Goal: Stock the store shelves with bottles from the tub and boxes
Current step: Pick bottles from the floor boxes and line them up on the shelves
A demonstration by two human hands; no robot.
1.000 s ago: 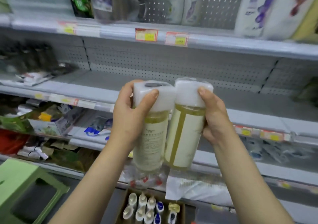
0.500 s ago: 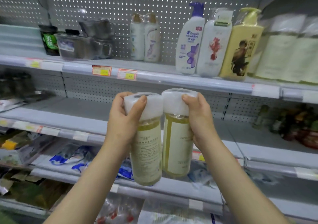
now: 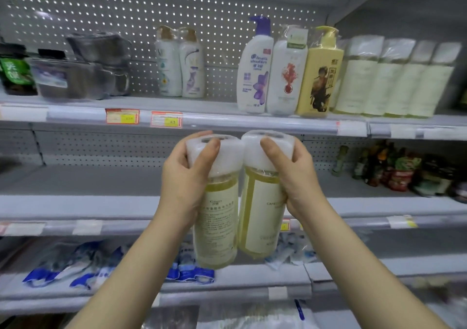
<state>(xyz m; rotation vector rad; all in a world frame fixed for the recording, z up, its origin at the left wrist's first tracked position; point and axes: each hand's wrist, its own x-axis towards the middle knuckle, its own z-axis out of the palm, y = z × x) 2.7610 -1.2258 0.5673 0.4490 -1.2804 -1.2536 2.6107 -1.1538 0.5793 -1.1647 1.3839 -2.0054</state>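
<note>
Left hand and right hand are gripping two bottles by their caps, lifting them higher toward the matching row, upper right; shelving appears imminent.

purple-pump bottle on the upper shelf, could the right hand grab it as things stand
Probably not yet: the right hand is wrapped round a yellow bottle, though the purple-pump bottle stands at the front of the upper shelf with nothing before it.
</note>
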